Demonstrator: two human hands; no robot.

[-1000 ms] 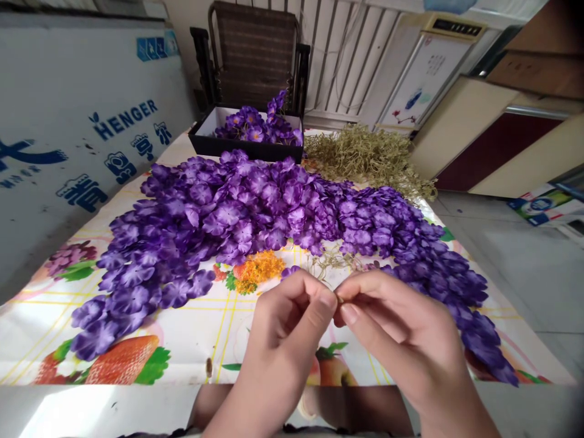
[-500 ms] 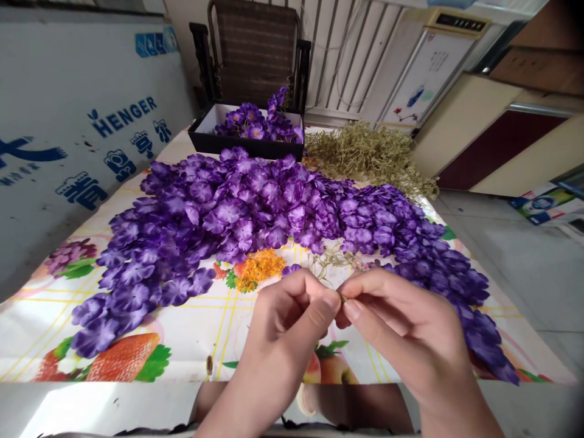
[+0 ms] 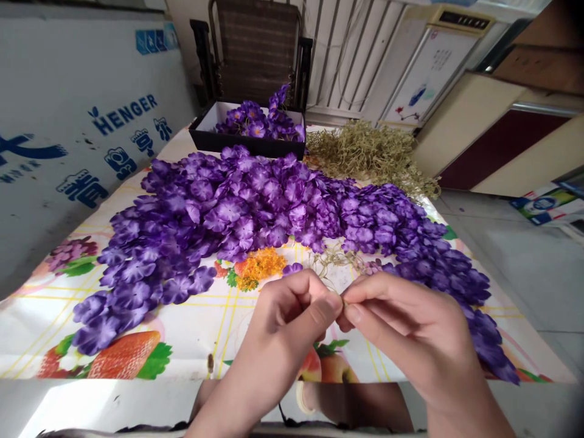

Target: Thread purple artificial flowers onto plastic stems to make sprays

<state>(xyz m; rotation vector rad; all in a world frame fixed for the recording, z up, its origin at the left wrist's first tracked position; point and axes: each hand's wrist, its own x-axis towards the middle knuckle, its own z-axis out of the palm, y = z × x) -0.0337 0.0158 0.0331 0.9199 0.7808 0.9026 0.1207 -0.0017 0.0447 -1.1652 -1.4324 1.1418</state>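
Head view: purple petals (image 3: 255, 207) beyond both hands' pinched fingers (image 3: 326, 310).

The purple flower petals (image 3: 237, 213) heaped across the table look like matt, softly crinkled cloth. Under them the fruit-printed tablecloth (image 3: 191, 340) is smooth and glossy, like plastic sheet. The far right pile of pale stems (image 3: 369, 155) looks wiry and dull. The far black tray (image 3: 214, 145) appears matt.

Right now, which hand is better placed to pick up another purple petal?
Probably the right hand: the purple petals lie just beyond it, while the left hand has bare tablecloth beside it. Both pinch a small piece.
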